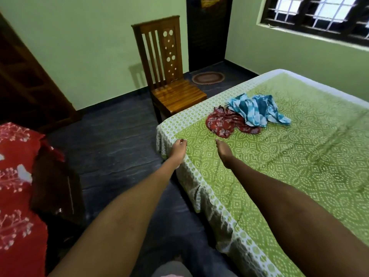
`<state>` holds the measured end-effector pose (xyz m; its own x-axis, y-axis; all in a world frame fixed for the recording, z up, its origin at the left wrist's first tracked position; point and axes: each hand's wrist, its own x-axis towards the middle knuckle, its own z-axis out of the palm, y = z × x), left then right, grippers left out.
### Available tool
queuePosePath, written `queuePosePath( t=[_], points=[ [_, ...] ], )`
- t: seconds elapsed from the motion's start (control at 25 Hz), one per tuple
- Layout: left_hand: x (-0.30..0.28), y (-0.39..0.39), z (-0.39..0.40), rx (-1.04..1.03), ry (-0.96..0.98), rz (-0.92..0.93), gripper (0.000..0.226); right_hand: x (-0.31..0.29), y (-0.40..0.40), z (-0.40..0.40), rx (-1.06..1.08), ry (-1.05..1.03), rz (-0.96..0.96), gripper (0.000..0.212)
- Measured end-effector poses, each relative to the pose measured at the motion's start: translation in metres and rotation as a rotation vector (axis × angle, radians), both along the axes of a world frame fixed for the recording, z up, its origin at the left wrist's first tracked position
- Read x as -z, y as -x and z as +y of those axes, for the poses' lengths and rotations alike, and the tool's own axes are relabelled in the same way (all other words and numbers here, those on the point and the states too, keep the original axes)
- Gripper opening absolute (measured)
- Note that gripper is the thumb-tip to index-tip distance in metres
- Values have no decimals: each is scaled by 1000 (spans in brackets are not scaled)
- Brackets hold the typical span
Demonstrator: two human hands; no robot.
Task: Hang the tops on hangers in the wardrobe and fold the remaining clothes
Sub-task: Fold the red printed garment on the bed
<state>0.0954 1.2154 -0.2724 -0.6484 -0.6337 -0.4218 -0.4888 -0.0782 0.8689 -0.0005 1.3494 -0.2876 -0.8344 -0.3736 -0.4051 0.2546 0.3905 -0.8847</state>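
Green bedspread (279, 176), both hands empty, left (177, 149) loosely curled, right (224, 152) straight.

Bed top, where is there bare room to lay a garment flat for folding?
The bedspread is bare across the near stretch, from the right hand back toward the camera and out to the right. Another bare strip runs behind the clothes toward the window wall. It is crowded only near the far corner, where the blue garment overlaps the red garment.
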Motion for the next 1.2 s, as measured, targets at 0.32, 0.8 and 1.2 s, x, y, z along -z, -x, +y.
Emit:
queuePosePath(
  t=[0.32, 0.8, 1.2],
  points=[
    [28, 159, -91, 285, 31, -112, 43, 40, 122, -74, 235, -13, -31, 44],
    [122, 383, -176, 426, -48, -364, 40, 131, 309, -146, 348, -180, -283, 38],
    [244, 544, -205, 548, -100, -534, 40, 242, 438, -151, 626, -174, -534, 27]
  ],
)
